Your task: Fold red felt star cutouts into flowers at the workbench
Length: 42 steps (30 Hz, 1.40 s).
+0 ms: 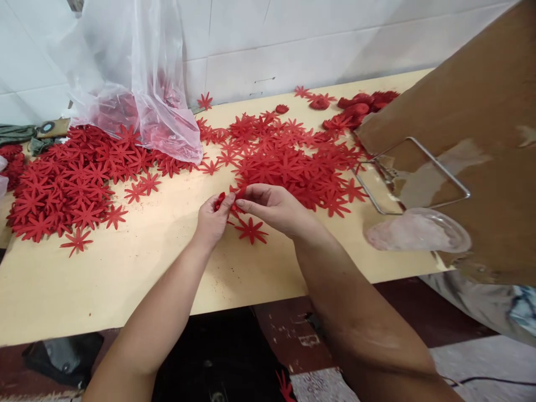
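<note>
My left hand [214, 219] is closed, its thumb and fingers pinching a red fabric petal piece [220, 201]. Close beside it, my right hand [270, 205] has its thumb and fingertips together on a red part between the two hands; the fingers hide much of it. Just below the right hand a single star-shaped red petal piece [251, 230] lies on the table. Beyond both hands spreads a loose heap of red petal pieces [288, 162].
A second heap of petals [71, 178] lies left, below a clear plastic bag [163, 111]. Rolled red flowers [360, 106] sit at the back right. A plastic tub [419, 231], bent metal wire frame [439, 167] and cardboard sheet [473, 111] stand right on the table [159, 268].
</note>
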Motion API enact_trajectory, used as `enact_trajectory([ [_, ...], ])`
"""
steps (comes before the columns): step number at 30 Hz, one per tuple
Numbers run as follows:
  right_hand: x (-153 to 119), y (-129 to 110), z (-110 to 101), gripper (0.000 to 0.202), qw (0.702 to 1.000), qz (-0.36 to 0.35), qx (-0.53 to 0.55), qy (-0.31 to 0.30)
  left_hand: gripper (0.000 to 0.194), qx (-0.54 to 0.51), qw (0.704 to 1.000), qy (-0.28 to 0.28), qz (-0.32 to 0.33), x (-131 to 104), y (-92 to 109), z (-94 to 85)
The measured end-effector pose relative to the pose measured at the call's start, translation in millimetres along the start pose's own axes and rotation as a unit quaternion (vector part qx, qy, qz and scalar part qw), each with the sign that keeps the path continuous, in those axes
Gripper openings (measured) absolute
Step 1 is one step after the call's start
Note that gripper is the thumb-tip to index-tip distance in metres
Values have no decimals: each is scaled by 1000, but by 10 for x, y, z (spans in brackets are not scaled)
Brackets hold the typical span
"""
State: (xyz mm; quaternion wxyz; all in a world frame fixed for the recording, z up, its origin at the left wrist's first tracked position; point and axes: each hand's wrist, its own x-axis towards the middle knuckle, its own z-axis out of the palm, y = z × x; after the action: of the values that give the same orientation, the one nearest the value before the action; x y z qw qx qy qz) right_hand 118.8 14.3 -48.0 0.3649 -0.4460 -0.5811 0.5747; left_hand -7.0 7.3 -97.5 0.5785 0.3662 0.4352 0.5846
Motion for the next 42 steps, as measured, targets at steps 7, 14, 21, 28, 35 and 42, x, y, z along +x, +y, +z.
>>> enact_trajectory([
  [7,-8,19,-4,44,999,23,29,25,49,-10,1000,-7,-17,-33,46,-2],
  [14,40,102,-66,42,991,-11,82,109,45,-33,998,-27,-36,-49,21,31],
  [21,142,126,-336,21,949,-29,174,261,40,-40,999,-17,-19,-35,10,20],
  [28,266,9,-632,18,918,-90,76,380,44,-5,999,-32,-34,-60,79,26],
  [35,405,218,-671,16,915,-120,17,385,44,-3,999,-8,-32,-38,37,13],
  [42,426,240,-662,11,929,-48,102,353,41,-2,999,-9,-34,-43,47,10],
])
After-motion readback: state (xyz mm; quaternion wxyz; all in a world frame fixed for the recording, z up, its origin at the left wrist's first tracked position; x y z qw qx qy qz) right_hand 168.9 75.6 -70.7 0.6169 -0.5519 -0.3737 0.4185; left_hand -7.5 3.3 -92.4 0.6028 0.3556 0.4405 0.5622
